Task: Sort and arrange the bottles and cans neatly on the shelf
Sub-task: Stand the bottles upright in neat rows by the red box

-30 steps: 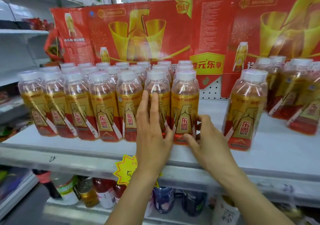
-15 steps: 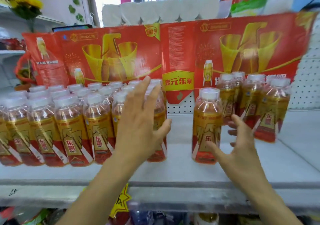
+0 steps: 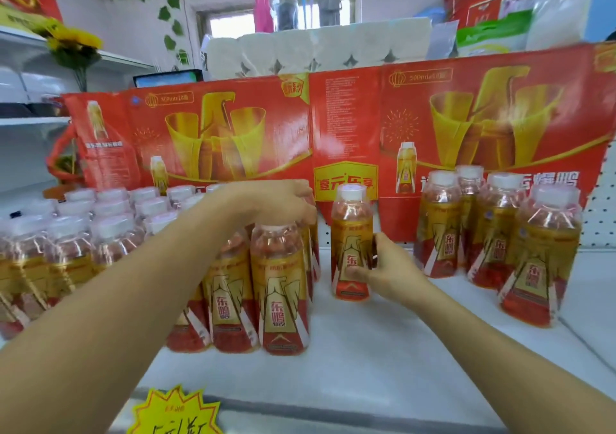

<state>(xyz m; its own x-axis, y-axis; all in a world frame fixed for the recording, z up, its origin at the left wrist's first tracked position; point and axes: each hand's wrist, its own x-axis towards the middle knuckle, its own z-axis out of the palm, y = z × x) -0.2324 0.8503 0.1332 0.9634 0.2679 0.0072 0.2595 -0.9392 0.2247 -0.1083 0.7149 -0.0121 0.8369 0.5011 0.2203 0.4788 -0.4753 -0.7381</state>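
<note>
We hold one bottle apart from the rows on the shelf

Our right hand [image 3: 383, 272] wraps thumb and fingers around the lone bottle [image 3: 350, 243], upright on the white shelf [image 3: 366, 350] between the left block of bottles [image 3: 278, 287] and the right cluster [image 3: 493, 230]. Our left hand [image 3: 276, 201] curls over the block's back caps; we cannot tell its grip.

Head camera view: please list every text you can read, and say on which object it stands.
"东鹏": front bottle label and the single bottle held by the right hand.
"壹元乐享": yellow badge on the red carton.
Carton fine print and the yellow price tag: too blurred.
</note>
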